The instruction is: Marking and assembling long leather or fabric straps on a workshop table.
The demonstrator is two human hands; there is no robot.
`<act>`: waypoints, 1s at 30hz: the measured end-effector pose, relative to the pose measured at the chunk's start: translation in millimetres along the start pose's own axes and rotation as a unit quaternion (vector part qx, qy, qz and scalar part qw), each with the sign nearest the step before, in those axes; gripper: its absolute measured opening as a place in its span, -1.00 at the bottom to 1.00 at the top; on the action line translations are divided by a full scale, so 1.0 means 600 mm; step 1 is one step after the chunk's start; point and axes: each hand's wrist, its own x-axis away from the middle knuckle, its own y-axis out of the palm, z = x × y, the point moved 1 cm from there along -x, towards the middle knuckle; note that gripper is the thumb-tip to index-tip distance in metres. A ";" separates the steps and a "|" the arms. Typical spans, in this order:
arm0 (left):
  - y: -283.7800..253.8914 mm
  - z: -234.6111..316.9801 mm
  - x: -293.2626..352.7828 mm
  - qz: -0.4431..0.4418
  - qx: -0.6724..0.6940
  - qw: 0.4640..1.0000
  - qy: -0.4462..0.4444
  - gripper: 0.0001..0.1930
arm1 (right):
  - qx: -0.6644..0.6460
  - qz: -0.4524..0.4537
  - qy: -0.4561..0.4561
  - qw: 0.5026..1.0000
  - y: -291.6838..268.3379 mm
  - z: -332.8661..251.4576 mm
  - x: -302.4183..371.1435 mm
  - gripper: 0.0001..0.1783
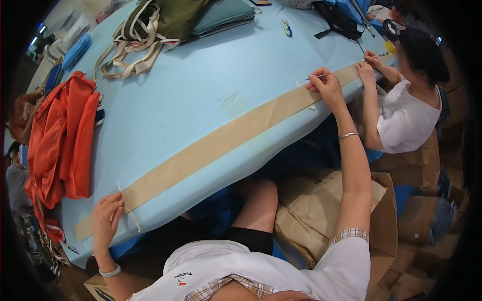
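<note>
A long tan strip [216,145] of fabric or paper lies along the near edge of the light blue table, running from lower left to upper right. My left hand [107,216] rests on its left end, fingers stretched forward and pressing down. A thin white strip [133,220] crosses the tan one beside those fingers, partly hidden by them. Farther right, my right hand [329,90] pinches a slim pen [316,77] over the tan strip, its tip pointing left. Exactly what the pen tip touches is too small to make out.
A co-worker [409,95] in white holds a pen at the tan strip's far right end. Orange fabric [65,140] is heaped at the left. Olive bags with cream straps [143,62] lie at the back, near small snips [286,28]. An open carton [386,226] stands below.
</note>
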 end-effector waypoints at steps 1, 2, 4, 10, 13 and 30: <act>-0.013 0.010 -0.016 -0.021 -0.040 0.999 0.015 -0.76 | -0.003 -0.001 0.001 1.000 0.002 -0.001 0.000 -0.84; -0.025 0.019 -0.036 -0.042 -0.079 0.996 0.029 -0.76 | -0.003 0.000 -0.012 1.000 0.004 -0.005 0.001 -0.84; -0.027 0.108 -0.136 0.025 -0.094 0.992 0.086 -0.72 | -0.003 -0.003 -0.022 1.000 0.008 -0.007 0.005 -0.84; 0.146 0.412 -0.444 0.079 0.110 0.927 0.350 -0.67 | -0.010 -0.012 -0.041 0.999 0.004 -0.003 0.007 -0.84; 0.238 0.480 -0.513 0.112 0.139 0.906 0.383 -0.67 | -0.025 -0.019 -0.043 0.999 0.008 -0.007 0.006 -0.84; 0.273 0.487 -0.523 0.092 0.081 0.917 0.379 -0.65 | 0.101 -0.073 -0.095 0.988 0.006 -0.025 0.008 -0.81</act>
